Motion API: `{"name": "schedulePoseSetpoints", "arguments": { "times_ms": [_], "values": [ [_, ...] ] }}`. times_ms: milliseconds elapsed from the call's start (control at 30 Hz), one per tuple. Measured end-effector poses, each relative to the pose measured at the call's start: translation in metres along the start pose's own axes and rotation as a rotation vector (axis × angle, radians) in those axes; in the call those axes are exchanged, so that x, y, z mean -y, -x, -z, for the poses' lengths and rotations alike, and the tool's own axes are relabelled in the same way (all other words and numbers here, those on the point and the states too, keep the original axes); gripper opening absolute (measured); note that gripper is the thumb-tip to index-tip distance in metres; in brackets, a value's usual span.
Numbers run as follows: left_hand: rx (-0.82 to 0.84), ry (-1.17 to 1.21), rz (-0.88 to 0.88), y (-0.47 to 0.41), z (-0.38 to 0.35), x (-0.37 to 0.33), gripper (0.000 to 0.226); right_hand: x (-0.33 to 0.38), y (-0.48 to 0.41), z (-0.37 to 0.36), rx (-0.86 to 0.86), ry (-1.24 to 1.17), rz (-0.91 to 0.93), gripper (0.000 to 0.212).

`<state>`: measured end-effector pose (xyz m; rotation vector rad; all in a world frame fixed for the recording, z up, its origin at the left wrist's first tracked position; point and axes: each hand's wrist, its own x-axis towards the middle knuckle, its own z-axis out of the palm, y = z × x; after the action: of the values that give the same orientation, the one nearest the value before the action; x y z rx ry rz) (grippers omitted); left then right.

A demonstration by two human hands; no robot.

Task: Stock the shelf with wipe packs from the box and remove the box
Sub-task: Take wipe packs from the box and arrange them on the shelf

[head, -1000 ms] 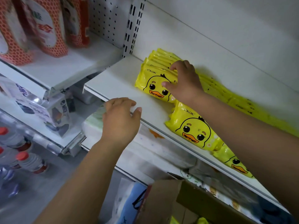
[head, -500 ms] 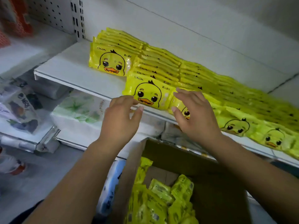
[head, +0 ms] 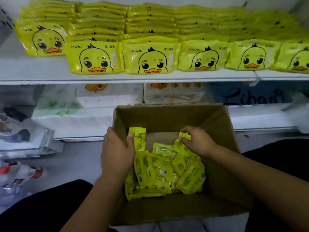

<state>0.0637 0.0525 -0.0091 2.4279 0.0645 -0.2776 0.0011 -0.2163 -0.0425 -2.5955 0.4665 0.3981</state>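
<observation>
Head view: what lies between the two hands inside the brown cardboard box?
Head view: loose yellow plastic wipe packs, an upright pack beside the left hand, a bare patch of box floor, and the pack pinched by the right hand's fingers.

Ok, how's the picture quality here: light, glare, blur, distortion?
Head view: dim, the box interior shadowed; soft glare on the front wipe packs; left and right margins smeared, the bottles blurred; the shelf edge reads nearly straight; left hand and right hand, pinching a pack, fairly sharp.

One box point(head: 167, 118), two hands point(head: 117, 154), six duck-faced packs point(head: 94, 58) fronting one shelf point(head: 33, 69).
</observation>
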Motion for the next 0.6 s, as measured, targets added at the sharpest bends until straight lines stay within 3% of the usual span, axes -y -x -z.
{"name": "schedulePoseSetpoints", "arguments": {
  "times_ms": [167,333,600],
  "values": [
    [-0.056,-0.141,0.035,0.016,-0.002,0.007,0.060,-0.060,-0.017,-0.048,0.221,-0.355,-0.455,0.042],
    [-0.090,-0.184,0.035,0.014,-0.006,0.006,0.060,-0.069,-0.051,-0.078,0.140,-0.502,-0.663,0.053],
    [-0.101,-0.244,0.091,0.004,-0.012,0.009,0.039,-0.095,-0.089,-0.125,0.012,-0.744,-0.889,0.081]
  ]
}}
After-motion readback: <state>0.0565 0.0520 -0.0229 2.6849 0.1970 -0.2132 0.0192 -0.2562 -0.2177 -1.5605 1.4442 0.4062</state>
